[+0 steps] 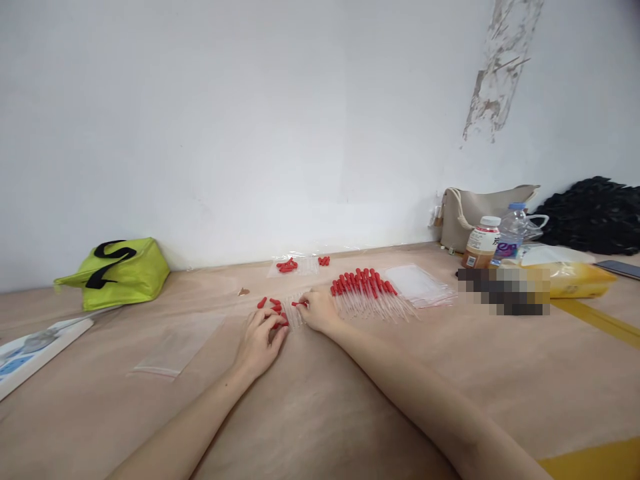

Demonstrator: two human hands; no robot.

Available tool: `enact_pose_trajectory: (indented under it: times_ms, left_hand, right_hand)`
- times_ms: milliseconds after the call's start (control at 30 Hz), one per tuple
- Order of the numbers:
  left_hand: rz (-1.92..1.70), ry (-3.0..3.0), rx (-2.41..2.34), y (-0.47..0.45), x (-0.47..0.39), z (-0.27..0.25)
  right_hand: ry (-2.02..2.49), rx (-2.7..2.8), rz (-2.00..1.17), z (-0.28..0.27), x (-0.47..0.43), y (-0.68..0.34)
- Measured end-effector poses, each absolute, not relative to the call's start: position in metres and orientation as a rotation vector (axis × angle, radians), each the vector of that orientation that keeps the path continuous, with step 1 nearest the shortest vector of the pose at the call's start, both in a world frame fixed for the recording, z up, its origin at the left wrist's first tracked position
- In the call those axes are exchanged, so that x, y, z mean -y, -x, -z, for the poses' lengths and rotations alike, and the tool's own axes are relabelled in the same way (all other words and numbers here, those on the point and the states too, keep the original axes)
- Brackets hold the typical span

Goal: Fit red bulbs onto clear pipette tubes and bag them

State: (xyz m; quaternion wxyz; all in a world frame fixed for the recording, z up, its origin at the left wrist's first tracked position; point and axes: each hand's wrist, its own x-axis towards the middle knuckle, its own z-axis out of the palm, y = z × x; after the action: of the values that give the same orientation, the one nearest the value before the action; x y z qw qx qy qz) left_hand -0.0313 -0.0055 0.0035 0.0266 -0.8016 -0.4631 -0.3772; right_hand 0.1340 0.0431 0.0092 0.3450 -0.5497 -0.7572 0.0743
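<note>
My left hand [259, 341] rests on loose red bulbs [273, 308]; my right hand [316, 308] pinches one at the clear pipettes [295, 313] mid-worktop [320, 400] — bulbs could roll away.

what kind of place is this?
Probably a makeshift hand-assembly workbench: a row of red-capped droppers, loose red caps by the left hand, and clear plastic bags on a board-covered table.

Makeshift packing workshop: droppers [373, 293] and plastic bags [420, 283] on board.
</note>
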Motion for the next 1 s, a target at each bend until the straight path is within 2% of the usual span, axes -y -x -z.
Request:
enact_pose_trajectory:
  times_ms: [200, 300, 433, 567, 667, 1000]
  left_hand:
    - [1.873, 2.606, 1.756, 0.019, 0.002, -0.004]
    - [2.097, 2.609, 1.837, 0.013, 0.005, -0.005]
    - [2.024, 2.603, 1.816, 0.013, 0.007, -0.005]
    - [2.152, 2.44, 1.768, 0.016, 0.004, 0.0]
    - [2.159, 2.559, 1.786, 0.015, 0.005, 0.004]
    - [1.734, 2.695, 1.755, 0.014, 0.014, 0.002]
  right_hand:
    - [1.14, 1.825, -0.797, -0.001, -0.031, -0.124]
    - [1.067, 1.789, -0.907, 0.006, -0.025, -0.12]
    - [1.032, 1.933, -0.952, -0.004, -0.021, -0.125]
    - [1.495, 2.017, -0.715, -0.027, -0.031, -0.137]
    - [1.758, 1.91, -0.541, -0.036, -0.046, -0.142]
    - [1.967, 1.91, -0.484, -0.032, -0.064, -0.132]
